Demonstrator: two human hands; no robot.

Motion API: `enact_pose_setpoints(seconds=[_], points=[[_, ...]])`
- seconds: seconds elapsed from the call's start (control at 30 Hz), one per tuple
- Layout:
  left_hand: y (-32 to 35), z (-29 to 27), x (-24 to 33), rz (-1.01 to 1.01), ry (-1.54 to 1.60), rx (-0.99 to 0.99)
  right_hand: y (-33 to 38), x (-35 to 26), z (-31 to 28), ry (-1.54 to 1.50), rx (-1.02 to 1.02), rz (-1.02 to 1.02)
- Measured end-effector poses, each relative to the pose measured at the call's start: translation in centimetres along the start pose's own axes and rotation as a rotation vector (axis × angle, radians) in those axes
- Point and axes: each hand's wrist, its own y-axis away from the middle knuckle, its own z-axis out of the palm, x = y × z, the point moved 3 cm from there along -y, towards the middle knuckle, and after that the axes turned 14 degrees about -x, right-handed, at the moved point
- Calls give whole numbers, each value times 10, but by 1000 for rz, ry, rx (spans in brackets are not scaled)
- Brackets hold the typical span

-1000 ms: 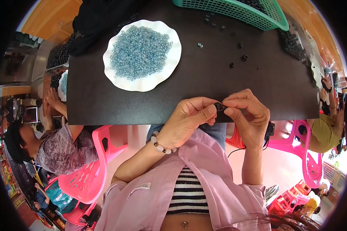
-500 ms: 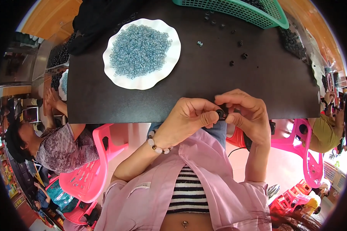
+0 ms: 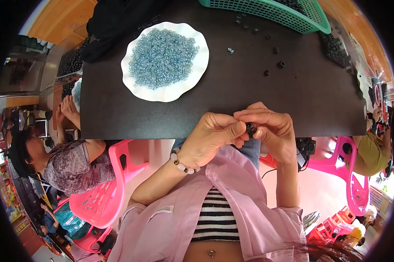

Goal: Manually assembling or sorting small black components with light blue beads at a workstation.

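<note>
My left hand (image 3: pixel 212 137) and my right hand (image 3: pixel 273 131) meet at the near edge of the black table (image 3: pixel 249 74). Between their fingertips they pinch a small black round part (image 3: pixel 250 128). Both hands hold it together, close to my chest. A bead bracelet (image 3: pixel 182 162) circles my left wrist. A white wavy-edged plate (image 3: pixel 135 85) heaped with small pale-blue rings (image 3: pixel 162 56) stands on the table, up and to the left of my hands.
A green mesh basket (image 3: pixel 271 11) sits at the table's far edge. Several small dark parts (image 3: pixel 275 61) lie loose near it. Another person (image 3: pixel 63 161) sits at the left on a pink chair (image 3: pixel 105 196). More pink chairs (image 3: pixel 341 170) stand at the right.
Both hands have slid slightly toward me and lower along the table's near edge, still pinching the small black part. The fingers have shifted around it.
</note>
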Motion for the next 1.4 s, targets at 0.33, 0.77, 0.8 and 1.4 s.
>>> enact_pose_setpoints(seconds=[0.33, 0.77, 0.8, 1.4], points=[[2, 4, 2, 46, -123, 82, 1, -3, 7, 202, 51, -44], [1, 20, 1, 139, -219, 227, 6, -4, 16, 143, 141, -42], [0, 15, -3, 143, -176, 206, 6, 0, 12, 96, 145, -12], [-11, -3, 1, 90, -4, 104, -3, -158, -282, 783, 897, -134]])
